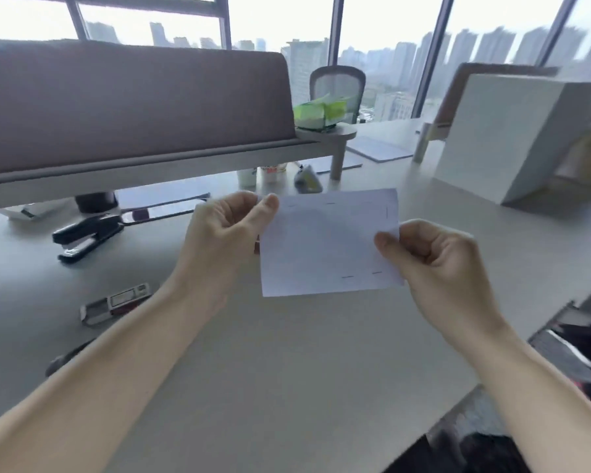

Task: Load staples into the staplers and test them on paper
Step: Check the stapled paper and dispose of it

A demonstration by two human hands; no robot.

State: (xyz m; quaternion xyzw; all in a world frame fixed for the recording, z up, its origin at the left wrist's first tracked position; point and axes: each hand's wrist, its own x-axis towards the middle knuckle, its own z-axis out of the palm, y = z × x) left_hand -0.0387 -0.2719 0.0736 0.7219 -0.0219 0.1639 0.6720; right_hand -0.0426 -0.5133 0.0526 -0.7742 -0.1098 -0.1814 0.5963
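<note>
Paper [325,244] — stapled along its edges — pinched by left hand [226,230] and right hand [434,257] fingers

Nothing legible: the printed label on the small red-and-white cardboard staple box [116,303], at eight o'clock, is too blurred to read.
</note>
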